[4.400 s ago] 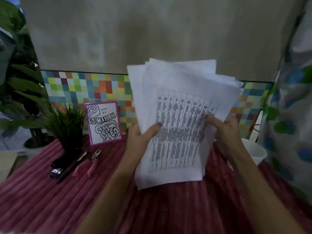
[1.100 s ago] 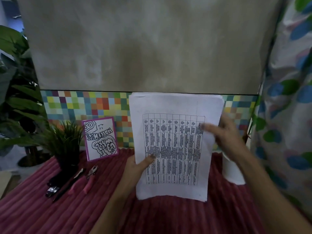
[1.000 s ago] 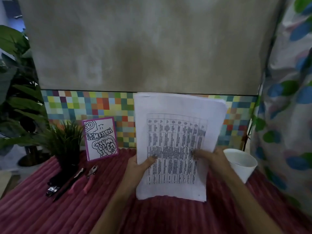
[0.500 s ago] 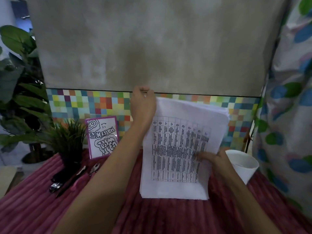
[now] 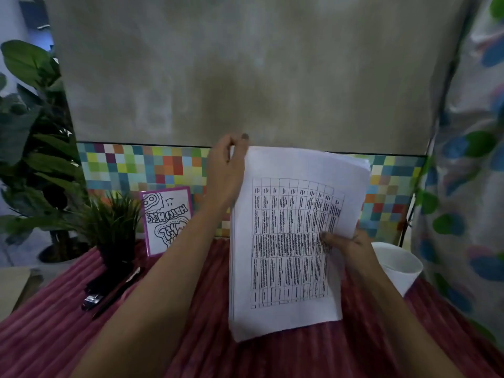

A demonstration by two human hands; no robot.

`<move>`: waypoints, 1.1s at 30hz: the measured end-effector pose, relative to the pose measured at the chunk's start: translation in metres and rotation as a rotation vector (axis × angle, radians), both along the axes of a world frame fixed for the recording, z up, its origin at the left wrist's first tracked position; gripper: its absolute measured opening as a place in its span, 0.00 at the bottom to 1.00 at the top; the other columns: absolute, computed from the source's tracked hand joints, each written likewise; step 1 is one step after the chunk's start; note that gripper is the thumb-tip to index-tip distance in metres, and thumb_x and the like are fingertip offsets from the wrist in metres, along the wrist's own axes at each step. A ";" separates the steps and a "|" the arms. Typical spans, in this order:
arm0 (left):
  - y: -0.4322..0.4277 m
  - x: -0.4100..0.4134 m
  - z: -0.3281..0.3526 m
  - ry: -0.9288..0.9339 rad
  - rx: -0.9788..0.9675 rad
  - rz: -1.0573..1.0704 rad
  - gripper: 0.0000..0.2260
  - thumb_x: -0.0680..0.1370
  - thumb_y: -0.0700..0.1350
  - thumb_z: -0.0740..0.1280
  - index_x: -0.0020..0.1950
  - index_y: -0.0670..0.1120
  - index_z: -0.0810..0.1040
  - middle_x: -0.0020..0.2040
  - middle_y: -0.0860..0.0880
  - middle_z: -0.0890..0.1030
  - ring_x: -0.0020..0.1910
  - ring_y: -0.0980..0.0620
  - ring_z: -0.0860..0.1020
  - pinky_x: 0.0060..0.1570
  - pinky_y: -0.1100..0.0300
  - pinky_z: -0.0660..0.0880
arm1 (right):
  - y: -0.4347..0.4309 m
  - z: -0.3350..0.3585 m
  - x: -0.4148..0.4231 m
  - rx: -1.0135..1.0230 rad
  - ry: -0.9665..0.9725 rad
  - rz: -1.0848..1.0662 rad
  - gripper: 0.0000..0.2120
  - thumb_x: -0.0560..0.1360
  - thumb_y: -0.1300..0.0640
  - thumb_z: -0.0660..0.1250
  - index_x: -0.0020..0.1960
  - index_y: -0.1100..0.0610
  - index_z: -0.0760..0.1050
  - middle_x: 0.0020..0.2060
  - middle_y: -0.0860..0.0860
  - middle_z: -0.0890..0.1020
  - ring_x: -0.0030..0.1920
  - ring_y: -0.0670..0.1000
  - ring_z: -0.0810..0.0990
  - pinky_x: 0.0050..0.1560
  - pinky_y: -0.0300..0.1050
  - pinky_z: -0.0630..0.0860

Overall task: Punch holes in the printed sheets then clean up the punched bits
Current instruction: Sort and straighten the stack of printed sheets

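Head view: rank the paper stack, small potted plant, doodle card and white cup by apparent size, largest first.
1. paper stack, held nearest the camera, which enlarges it.
2. small potted plant.
3. doodle card and white cup: they look about alike, so I won't rank them.

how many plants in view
2: a large leafy plant at far left, beside the table; a small grassy potted plant on the table, left of the drawn card.

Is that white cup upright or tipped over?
Upright: the cup stands on the red cloth, its open mouth facing up. Whether anything is inside, I cannot tell.
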State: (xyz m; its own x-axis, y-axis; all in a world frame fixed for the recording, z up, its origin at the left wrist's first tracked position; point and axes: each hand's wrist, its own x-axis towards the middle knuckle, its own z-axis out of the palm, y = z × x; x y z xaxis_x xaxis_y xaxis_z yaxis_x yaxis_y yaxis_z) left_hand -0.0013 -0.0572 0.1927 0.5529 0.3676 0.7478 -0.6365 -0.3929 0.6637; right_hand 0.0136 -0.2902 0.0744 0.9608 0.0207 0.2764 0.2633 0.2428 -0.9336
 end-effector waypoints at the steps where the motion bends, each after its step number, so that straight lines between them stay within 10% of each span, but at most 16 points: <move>1: 0.001 0.003 0.001 0.008 -0.121 0.032 0.11 0.81 0.46 0.63 0.39 0.45 0.73 0.34 0.47 0.73 0.34 0.54 0.69 0.35 0.58 0.66 | 0.000 -0.001 0.000 -0.010 0.006 -0.008 0.10 0.72 0.71 0.68 0.45 0.58 0.83 0.46 0.57 0.86 0.49 0.59 0.84 0.57 0.59 0.78; 5: 0.015 -0.002 -0.005 0.105 -0.558 -0.308 0.17 0.82 0.53 0.57 0.41 0.45 0.76 0.35 0.48 0.80 0.31 0.53 0.76 0.33 0.59 0.73 | -0.004 -0.001 -0.003 0.014 0.028 -0.025 0.09 0.73 0.71 0.68 0.48 0.61 0.82 0.48 0.60 0.85 0.52 0.62 0.83 0.59 0.63 0.76; 9: 0.009 -0.015 -0.062 0.516 -0.288 -0.380 0.34 0.73 0.68 0.65 0.72 0.47 0.68 0.67 0.49 0.74 0.65 0.47 0.74 0.66 0.45 0.68 | -0.001 0.018 -0.006 -0.093 -0.078 -0.067 0.08 0.73 0.70 0.69 0.44 0.59 0.82 0.43 0.56 0.86 0.49 0.59 0.83 0.58 0.62 0.77; 12: 0.003 -0.019 -0.085 0.374 -0.287 -0.312 0.34 0.64 0.60 0.79 0.63 0.43 0.77 0.57 0.47 0.83 0.55 0.48 0.82 0.60 0.44 0.76 | 0.004 0.026 -0.011 -0.182 -0.157 -0.060 0.08 0.73 0.67 0.70 0.45 0.54 0.82 0.41 0.48 0.87 0.46 0.52 0.85 0.55 0.53 0.80; 16: -0.009 -0.031 -0.086 0.173 -0.230 -0.176 0.04 0.74 0.46 0.73 0.43 0.47 0.80 0.37 0.52 0.81 0.36 0.56 0.80 0.37 0.61 0.77 | 0.010 0.017 -0.018 -0.211 -0.212 -0.014 0.09 0.74 0.68 0.69 0.47 0.55 0.82 0.44 0.50 0.87 0.48 0.53 0.85 0.51 0.49 0.80; 22: -0.002 -0.030 -0.119 0.194 -0.302 -0.190 0.15 0.76 0.55 0.66 0.60 0.51 0.79 0.56 0.51 0.82 0.58 0.50 0.80 0.60 0.49 0.75 | 0.015 -0.004 -0.021 -0.133 -0.169 -0.134 0.11 0.75 0.69 0.65 0.47 0.55 0.81 0.39 0.44 0.86 0.42 0.43 0.84 0.43 0.38 0.78; 29: -0.004 -0.024 -0.146 0.233 -0.224 -0.142 0.13 0.77 0.52 0.70 0.59 0.51 0.78 0.54 0.53 0.83 0.56 0.54 0.80 0.55 0.56 0.76 | 0.030 -0.018 -0.022 -0.071 -0.297 -0.383 0.15 0.76 0.71 0.58 0.49 0.53 0.75 0.37 0.41 0.80 0.37 0.39 0.74 0.39 0.31 0.71; 33: -0.004 -0.026 -0.158 0.307 -0.205 -0.202 0.14 0.78 0.47 0.69 0.63 0.53 0.76 0.55 0.59 0.82 0.56 0.63 0.79 0.57 0.62 0.75 | 0.032 -0.033 -0.016 -0.169 -0.166 -0.299 0.19 0.78 0.69 0.56 0.62 0.56 0.76 0.53 0.44 0.82 0.54 0.44 0.79 0.55 0.38 0.74</move>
State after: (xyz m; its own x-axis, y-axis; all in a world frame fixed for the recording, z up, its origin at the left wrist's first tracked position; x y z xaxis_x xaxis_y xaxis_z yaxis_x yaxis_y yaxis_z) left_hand -0.0273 -0.0612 0.0349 0.8146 0.3535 0.4599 -0.4478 -0.1206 0.8859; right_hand -0.0024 -0.2581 0.0417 0.8740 -0.1947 0.4452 0.4500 -0.0214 -0.8928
